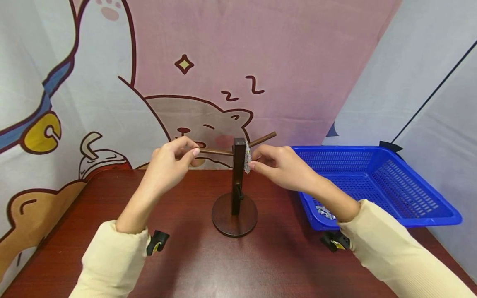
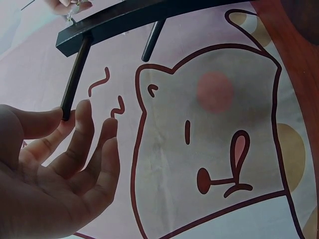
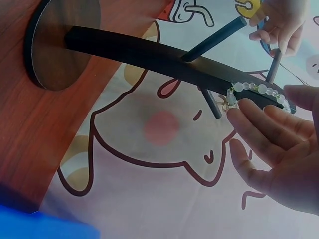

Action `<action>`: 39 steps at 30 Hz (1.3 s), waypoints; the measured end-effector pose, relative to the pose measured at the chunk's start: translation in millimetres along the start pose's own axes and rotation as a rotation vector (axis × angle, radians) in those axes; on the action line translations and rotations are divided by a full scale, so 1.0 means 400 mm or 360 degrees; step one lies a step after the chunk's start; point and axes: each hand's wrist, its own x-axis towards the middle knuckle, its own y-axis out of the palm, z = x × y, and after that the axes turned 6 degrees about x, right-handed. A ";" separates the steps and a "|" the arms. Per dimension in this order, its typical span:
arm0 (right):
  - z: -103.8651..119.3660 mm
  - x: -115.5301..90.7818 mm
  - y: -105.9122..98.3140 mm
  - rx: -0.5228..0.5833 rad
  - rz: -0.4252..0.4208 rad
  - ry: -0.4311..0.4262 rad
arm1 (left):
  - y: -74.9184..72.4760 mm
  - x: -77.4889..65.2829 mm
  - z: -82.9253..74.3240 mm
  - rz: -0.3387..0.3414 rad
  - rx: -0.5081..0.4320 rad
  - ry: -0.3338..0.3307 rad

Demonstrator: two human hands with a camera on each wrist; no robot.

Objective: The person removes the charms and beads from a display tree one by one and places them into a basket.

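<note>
A dark wooden stand has an upright post (image 1: pixel 237 178) on a round base (image 1: pixel 234 225), with pegs sticking out of the post. My left hand (image 1: pixel 167 163) pinches the end of the left peg (image 1: pixel 216 152) between thumb and fingertips; in the left wrist view the peg (image 2: pixel 77 74) runs from the thumb up to the post. My right hand (image 1: pixel 285 167) holds a bracelet (image 1: pixel 247 159) against the right side of the post near its top. In the right wrist view the bracelet (image 3: pixel 262 88) shows clear round beads, small greenish ones and a gold-coloured charm, looped close by the post.
A blue plastic basket (image 1: pixel 421 188) stands on the table at the right, with more beaded pieces (image 1: pixel 325 212) in its near left corner, partly behind my right forearm. Another peg (image 1: pixel 263 139) points up and right behind the bracelet. A cartoon-printed cloth (image 1: pixel 283 74) hangs behind the reddish-brown table (image 1: pixel 193 265).
</note>
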 end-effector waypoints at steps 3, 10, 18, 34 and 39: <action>0.001 0.003 0.002 0.0019 -0.0006 -0.0005 | 0.000 0.000 0.000 0.0002 -0.0002 -0.0001; 0.003 0.007 0.007 0.0008 -0.0017 -0.0004 | 0.000 -0.001 0.000 0.0003 -0.0006 0.0001; 0.006 0.009 0.012 -0.0036 -0.0030 -0.0021 | 0.001 -0.001 0.000 0.0001 -0.0007 -0.0009; 0.000 0.008 0.008 -0.0054 -0.0062 -0.0088 | 0.003 0.002 0.002 -0.0003 0.0002 0.0008; -0.004 0.008 -0.001 -0.0065 -0.0087 -0.0095 | 0.002 0.002 0.002 0.0003 0.0005 0.0009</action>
